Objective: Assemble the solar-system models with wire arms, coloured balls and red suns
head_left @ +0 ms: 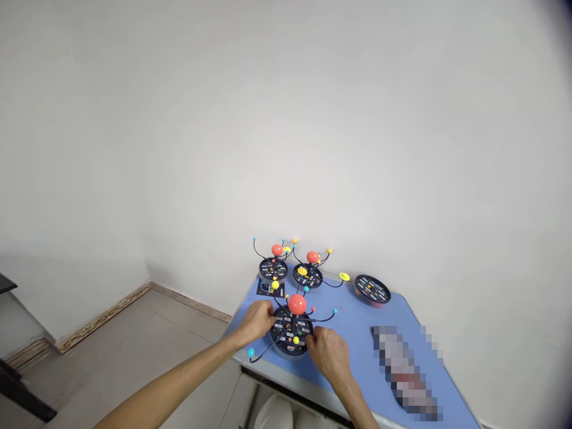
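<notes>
Well, the left hand (257,320) comes in at about 9 o'clock on the nearest toy planet model (290,330), its fingers (269,316) curled against the round black base (286,342), while a thin wire arm (268,347) dips toward 7 o'clock to a small blue ball (251,353). At the model's centre, a big red ball (297,304) rides above the base. The right hand (328,353) closes in at about 4 o'clock, bent at the base's rim, though neither hand shows whether it is gripping or only resting there. That base looks stiff and fairly light, so it seems the safest place to take hold; the wires look springy, and the balls may knock loose. Behind, at about 11 o'clock, lies a small black card (264,288), then two more models (273,269) (307,275) stand close together near the wall. Farther right, a bare base (372,290) sits on the blue table (353,342), with open room beside it, a blurred object (404,372) at 3 o'clock, and the table's near edge (290,381) just below the hands.
</notes>
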A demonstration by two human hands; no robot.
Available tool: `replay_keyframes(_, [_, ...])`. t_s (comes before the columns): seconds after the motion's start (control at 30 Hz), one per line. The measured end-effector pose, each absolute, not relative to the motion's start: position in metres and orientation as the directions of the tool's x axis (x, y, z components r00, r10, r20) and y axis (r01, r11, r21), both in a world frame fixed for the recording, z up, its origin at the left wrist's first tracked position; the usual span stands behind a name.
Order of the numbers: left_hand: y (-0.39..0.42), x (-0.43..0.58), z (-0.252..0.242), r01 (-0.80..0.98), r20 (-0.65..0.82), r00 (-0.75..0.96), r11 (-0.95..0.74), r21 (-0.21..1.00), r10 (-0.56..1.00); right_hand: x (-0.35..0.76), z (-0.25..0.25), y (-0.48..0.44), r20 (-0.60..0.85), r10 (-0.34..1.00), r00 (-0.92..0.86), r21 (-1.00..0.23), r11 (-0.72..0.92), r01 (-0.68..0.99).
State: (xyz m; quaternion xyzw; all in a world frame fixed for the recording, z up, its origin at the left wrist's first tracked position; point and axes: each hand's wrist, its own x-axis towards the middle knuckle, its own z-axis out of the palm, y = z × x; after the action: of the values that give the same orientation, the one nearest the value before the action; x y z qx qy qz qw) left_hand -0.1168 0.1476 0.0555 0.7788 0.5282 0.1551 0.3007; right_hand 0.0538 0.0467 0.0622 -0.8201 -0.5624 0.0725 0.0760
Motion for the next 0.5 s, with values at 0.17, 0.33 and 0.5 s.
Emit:
replay_keyframes(0.17, [0.151,-0.120,0.051,0.707,-0.128,0.403,-0.219,0.673,0.906,0.062,0.061,0.047,-0.060,0.927,0.371,-0.265,-0.373,0.889])
replay_keyframes(0.33, [0.156,-0.120,0.043,0.646,-0.199,0.471,-0.182,0.742,0.860,0.066,0.056,0.051,-0.095,0.918,0.384,-0.340,-0.393,0.854])
replay_keyframes(0.5, [0.159,-0.117,0.033,0.585,-0.247,0.520,-0.130,0.801,0.818,0.068,0.051,0.055,-0.110,0.918,0.382,-0.419,-0.391,0.819])
